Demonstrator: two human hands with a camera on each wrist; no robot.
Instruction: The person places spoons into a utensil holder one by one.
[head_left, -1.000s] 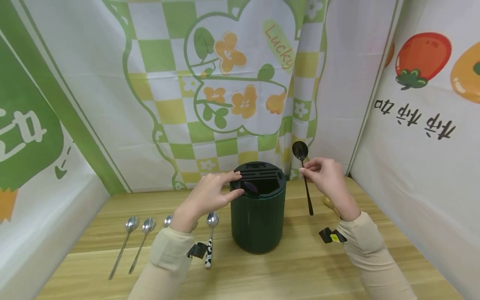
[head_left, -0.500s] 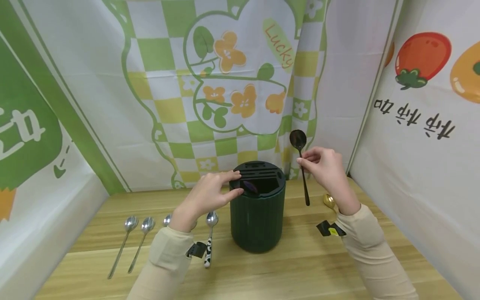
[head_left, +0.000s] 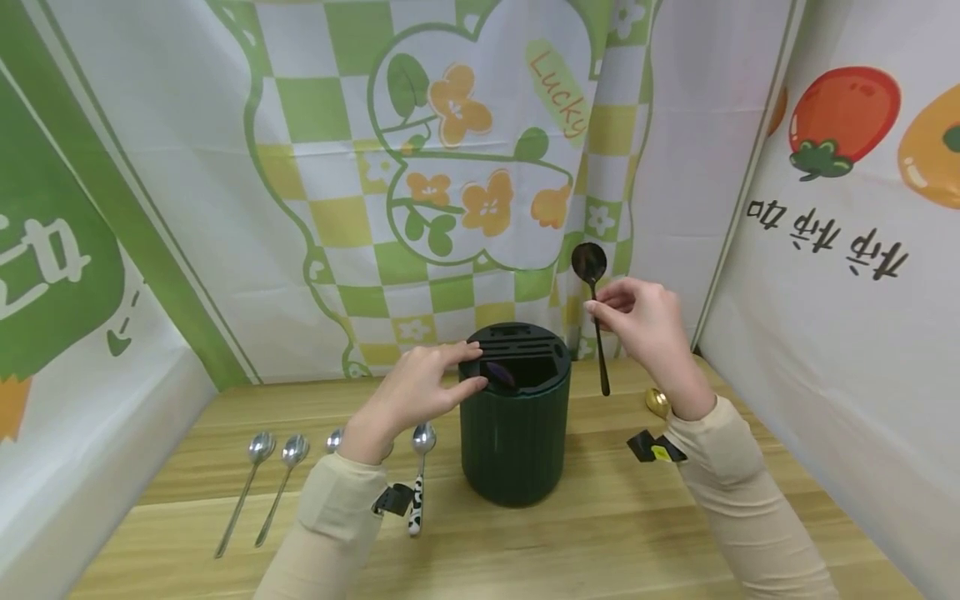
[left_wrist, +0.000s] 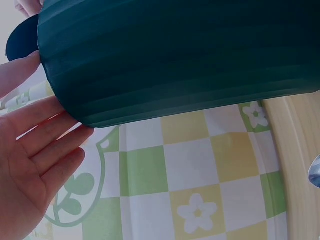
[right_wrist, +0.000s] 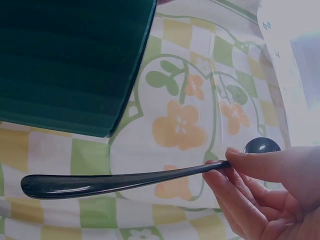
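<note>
A dark green ribbed utensil holder (head_left: 513,450) stands upright on the table, its black lid slotted and partly open. Something purple shows inside the lid's large opening. My left hand (head_left: 416,383) rests on the holder's left rim with fingers extended; in the left wrist view those straight fingers (left_wrist: 55,145) touch its edge. My right hand (head_left: 648,325) pinches a black spoon (head_left: 598,333) by the handle between thumb and fingers. The spoon is held in the air right of the holder, bowl up and handle end down. In the right wrist view, its handle (right_wrist: 100,185) points toward the holder's side.
Several silver spoons (head_left: 260,450) lie in a row on the wooden table (head_left: 600,533) left of the holder. One spoon there has a black-and-white patterned handle (head_left: 417,504). A gold spoon (head_left: 657,402) lies partly behind my right wrist. A patterned cloth (head_left: 480,275) hangs behind.
My right hand has risen and shifted slightly left with the black spoon, nearer the holder. More of the gold spoon now shows. The left hand and the holder have stayed in place.
</note>
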